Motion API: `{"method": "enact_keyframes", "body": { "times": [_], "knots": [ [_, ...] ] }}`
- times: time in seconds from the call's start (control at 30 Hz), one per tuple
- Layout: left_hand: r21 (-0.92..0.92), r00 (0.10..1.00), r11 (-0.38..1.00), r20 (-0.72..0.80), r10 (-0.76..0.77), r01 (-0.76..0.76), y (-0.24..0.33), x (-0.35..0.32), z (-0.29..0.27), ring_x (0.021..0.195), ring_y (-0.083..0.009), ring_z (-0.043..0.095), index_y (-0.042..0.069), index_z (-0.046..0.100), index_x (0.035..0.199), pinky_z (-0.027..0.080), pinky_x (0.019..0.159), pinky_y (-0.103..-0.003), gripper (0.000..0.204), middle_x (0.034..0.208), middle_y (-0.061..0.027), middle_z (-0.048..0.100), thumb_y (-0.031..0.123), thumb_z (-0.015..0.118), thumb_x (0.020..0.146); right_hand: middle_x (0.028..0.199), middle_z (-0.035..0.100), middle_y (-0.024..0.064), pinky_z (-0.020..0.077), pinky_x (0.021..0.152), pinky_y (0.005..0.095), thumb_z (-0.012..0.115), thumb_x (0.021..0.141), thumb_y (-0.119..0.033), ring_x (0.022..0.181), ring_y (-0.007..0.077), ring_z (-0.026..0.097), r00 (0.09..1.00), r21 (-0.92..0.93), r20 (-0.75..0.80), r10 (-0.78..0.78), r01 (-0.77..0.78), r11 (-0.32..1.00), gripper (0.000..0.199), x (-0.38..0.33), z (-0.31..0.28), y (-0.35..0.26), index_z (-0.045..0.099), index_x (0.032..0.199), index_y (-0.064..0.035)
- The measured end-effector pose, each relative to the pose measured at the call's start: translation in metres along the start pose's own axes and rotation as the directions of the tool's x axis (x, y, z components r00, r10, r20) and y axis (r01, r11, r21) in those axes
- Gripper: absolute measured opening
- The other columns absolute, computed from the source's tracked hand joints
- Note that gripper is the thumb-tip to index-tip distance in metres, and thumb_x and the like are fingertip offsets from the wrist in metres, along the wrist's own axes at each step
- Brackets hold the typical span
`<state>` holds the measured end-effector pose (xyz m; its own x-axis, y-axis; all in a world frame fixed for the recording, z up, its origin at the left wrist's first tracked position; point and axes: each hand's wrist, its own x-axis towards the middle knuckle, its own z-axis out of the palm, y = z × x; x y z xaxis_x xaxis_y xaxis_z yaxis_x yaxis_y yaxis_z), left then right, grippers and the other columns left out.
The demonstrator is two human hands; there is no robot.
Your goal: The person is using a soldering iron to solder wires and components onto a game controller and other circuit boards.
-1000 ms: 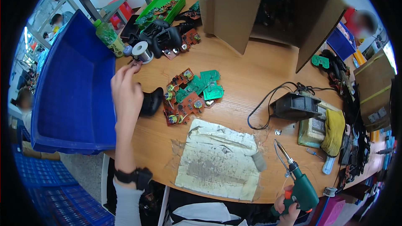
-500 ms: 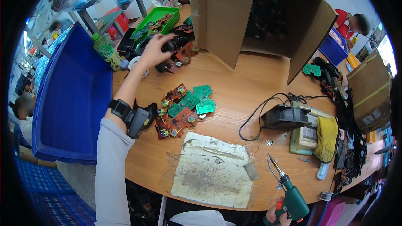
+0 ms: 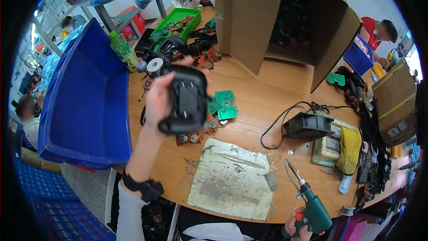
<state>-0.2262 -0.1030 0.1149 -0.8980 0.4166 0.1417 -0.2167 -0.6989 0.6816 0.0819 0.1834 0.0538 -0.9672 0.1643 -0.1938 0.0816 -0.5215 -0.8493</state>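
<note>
My left hand is closed round a black game controller, raised over the left of the table, slightly blurred. Its hollowed side, with a rectangular recess, faces up. Beneath it, partly covered, lie green circuit boards and brown circuit boards. At the lower right my right hand grips a green soldering gun, its metal tip pointing up and left. Left of that tip, a stained pale cloth lies flat on the table.
A deep blue bin stands left. Behind are a green tray, a bottle and more black controllers. An open cardboard box holds boards. To the right sit a black fan with its cable and a yellow sponge.
My left hand has come back toward me from the far pile, now carrying the black controller. My right hand keeps the soldering gun almost in place. The view has shifted slightly.
</note>
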Motion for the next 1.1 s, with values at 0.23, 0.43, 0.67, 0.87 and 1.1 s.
{"method": "enact_keyframes", "body": {
  "times": [0.23,0.43,0.67,0.87,1.1],
  "knots": [
    [-0.256,0.93,0.92,-0.142,-0.338,0.296,-0.082,-0.082,0.057,0.108,-0.0305,0.043,0.006,0.027,0.126,0.037,0.09,-0.04,0.047,0.123,-0.0245,0.034,0.022,0.036,0.083,0.048,0.037,0.0002,0.0239,0.036,0.021,0.059,0.075,-0.035,0.037,0.0082,0.032,0.996,-0.033,0.048,-0.078,0.08,0.996,0.059,-0.004,0.009,-0.004,0.035,0.114,0.0022],
    [0.489,0.933,0.857,-0.36,0.027,0.164,-0.149,-0.151,0.047,0.116,-0.0229,0.033,0.0,0.018,0.128,0.029,0.093,-0.031,0.055,0.128,-0.0163,0.03,0.007,0.047,0.082,0.045,0.036,-0.0008,0.0256,0.034,0.0208,0.054,0.073,-0.051,0.034,0.0075,0.034,0.997,-0.142,0.037,-0.065,0.069,0.987,0.069,-0.002,0.002,-0.01,0.032,0.109,0.0033],
    [0.996,0.984,0.086,-0.041,0.176,0.026,-0.12,-0.173,0.016,0.115,-0.0324,0.031,-0.003,0.024,0.123,0.025,0.096,-0.038,0.062,0.125,-0.0202,0.029,0.003,0.056,0.07,0.06,0.052,0.0061,0.0291,0.038,0.0204,0.07,0.055,-0.051,0.043,0.0091,0.041,0.992,-0.256,0.058,0.11,-0.092,0.962,0.082,0.007,0.017,-0.019,0.044,0.1,0.0128],
    [0.997,0.98,0.038,-0.068,0.187,0.061,-0.124,-0.178,0.005,0.101,-0.0278,0.042,0.0,0.052,0.101,0.034,0.086,-0.037,0.04,0.108,-0.01,0.048,0.012,0.063,0.065,0.058,0.05,0.0028,0.0283,0.04,0.0209,0.062,0.058,-0.061,0.045,0.007,0.04,0.879,-0.622,0.285,0.381,-0.133,0.772,0.087,0.036,0.04,-0.037,0.044,0.103,0.0114],
    [0.994,0.973,0.091,-0.081,0.215,0.063,-0.125,-0.182,-0.001,0.099,-0.0275,0.044,-0.002,0.054,0.099,0.035,0.085,-0.036,0.038,0.106,-0.0104,0.051,0.007,0.064,0.063,0.072,0.049,0.0069,0.0253,0.039,0.0189,0.066,0.055,-0.056,0.045,0.0074,0.039,0.813,-0.788,0.148,0.564,-0.248,0.564,0.083,0.042,0.056,-0.047,0.045,0.099,0.011]
  ]
}}
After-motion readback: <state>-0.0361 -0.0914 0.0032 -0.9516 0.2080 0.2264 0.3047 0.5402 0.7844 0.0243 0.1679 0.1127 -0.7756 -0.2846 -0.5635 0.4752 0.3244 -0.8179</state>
